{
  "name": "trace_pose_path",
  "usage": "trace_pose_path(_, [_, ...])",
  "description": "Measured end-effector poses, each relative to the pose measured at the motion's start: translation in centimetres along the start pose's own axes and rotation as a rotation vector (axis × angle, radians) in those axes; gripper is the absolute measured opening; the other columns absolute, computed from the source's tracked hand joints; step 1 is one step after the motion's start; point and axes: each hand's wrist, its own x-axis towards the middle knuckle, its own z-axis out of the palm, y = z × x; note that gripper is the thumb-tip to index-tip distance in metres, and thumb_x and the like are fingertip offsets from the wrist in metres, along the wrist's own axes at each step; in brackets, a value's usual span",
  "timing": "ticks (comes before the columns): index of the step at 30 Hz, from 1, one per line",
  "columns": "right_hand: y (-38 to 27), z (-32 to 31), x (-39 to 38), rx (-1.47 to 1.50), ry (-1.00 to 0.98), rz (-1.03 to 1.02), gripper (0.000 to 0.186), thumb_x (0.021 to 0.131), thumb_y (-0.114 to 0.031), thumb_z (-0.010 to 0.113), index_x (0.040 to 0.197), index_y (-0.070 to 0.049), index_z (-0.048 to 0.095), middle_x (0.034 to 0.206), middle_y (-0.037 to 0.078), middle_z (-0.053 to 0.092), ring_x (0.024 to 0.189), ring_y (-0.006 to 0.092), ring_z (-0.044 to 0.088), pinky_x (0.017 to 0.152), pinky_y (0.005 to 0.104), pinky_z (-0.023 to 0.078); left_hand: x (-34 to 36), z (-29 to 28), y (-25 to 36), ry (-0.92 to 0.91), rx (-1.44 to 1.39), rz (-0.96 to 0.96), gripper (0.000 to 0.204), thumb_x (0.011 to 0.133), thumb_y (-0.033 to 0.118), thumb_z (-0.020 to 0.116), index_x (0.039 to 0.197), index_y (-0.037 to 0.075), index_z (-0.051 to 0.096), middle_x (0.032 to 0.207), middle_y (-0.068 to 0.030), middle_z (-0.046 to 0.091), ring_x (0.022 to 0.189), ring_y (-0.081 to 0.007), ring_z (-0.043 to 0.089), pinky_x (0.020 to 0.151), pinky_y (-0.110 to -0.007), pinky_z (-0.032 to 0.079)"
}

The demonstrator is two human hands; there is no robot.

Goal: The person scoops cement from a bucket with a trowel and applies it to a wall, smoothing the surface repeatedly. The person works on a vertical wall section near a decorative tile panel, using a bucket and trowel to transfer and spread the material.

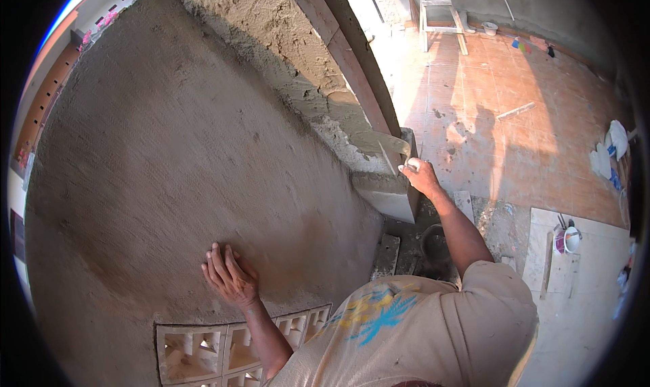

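Note:
My left hand [231, 276] rests on the grey plastered wall [183, 157], its fingers stretched out over the damp-looking surface. Off to the right, my right hand [421, 177] is closed around the handle of a trowel [387, 142]. The trowel's blade lies against the lower end of a strip of fresh mortar [298, 69], where a paler rough patch shows. Along that strip's right edge runs a long wooden board [344, 59], ending close to the trowel. Just below my right hand stands a pale block-like ledge [389, 196] at the base of the strip.
Patterned vent blocks [193, 353] are set in the wall below my left arm. A dark bucket [435, 243] stands under my right forearm. Beyond are a tiled floor [474, 103], a wooden ladder [437, 11], a white pail with tools [567, 239] and white bags [613, 143].

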Motion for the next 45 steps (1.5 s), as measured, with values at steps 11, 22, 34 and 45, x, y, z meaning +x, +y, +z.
trace_pose_path(11, [-4.0,-0.6,-2.1,-0.389,-0.223,-0.07,0.04,0.087,-0.019,0.071,0.122,0.001,0.068,0.112,0.027,0.074,0.11,0.0462,0.069,0.096,0.0519,0.056,0.1,0.1,-0.2,0.019,0.007,-0.005,0.026,0.106,0.022,0.06,0.13,0.015,0.068,0.147,-0.0061,0.06,0.143,-0.0236,0.049,0.125,-0.047,0.037])
trace_pose_path(22, [-15.8,-2.7,1.3,-0.329,-0.056,-0.093,0.032,0.089,-0.019,0.072,0.113,0.002,0.072,0.107,0.029,0.075,0.106,0.0447,0.072,0.093,0.05,0.057,0.2,-0.5,-0.2,0.044,-0.07,-0.046,0.025,0.105,0.02,0.061,0.128,0.014,0.07,0.146,-0.0038,0.063,0.141,-0.0232,0.053,0.122,-0.046,0.04])
trace_pose_path(34, [-21.7,-8.9,-0.4,0.019,0.089,-0.126,0.028,0.093,-0.019,0.073,0.113,0.001,0.072,0.102,0.021,0.077,0.095,0.0328,0.075,0.086,0.0427,0.057,0.4,0.1,-0.1,0.067,-0.039,-0.029,0.028,0.104,0.019,0.061,0.13,0.014,0.069,0.146,-0.0039,0.064,0.139,-0.0244,0.054,0.122,-0.046,0.04])
trace_pose_path(45, [7.4,-10.9,-9.4,-0.183,-0.078,0.223,0.039,0.094,-0.031,0.075,0.118,0.0,0.072,0.106,0.026,0.075,0.1,0.0444,0.072,0.088,0.0482,0.056,0.9,0.7,-0.5,0.089,0.224,0.141,0.046,0.1,0.048,0.068,0.132,0.016,0.063,0.137,-0.0067,0.062,0.134,-0.0229,0.053,0.117,-0.048,0.037])
